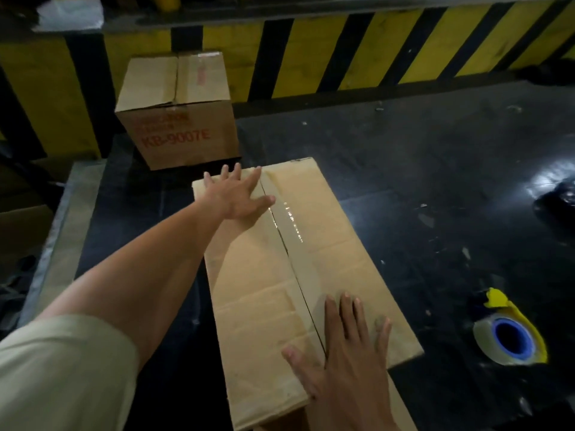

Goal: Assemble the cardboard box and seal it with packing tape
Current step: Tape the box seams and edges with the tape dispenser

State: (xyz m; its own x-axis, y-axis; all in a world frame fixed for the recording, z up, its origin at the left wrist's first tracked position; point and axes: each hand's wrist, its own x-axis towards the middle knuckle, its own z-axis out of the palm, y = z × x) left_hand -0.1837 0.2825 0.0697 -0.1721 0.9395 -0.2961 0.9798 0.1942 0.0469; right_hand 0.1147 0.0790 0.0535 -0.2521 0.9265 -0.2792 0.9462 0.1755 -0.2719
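On the glossy black table (435, 169) a printed brown box (177, 110) stands at eleven o'clock and a yellow tape dispenser (510, 332) at four, while left hand (236, 194) and right hand (339, 359), spread flat, press the taped centre box (264, 275).

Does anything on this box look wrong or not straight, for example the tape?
Nothing serious. The clear tape runs along the centre seam of the cardboard box, slightly to its right, with small wrinkles or bubbles at the glossy far part. Both the left hand and right hand press flat on the flaps.
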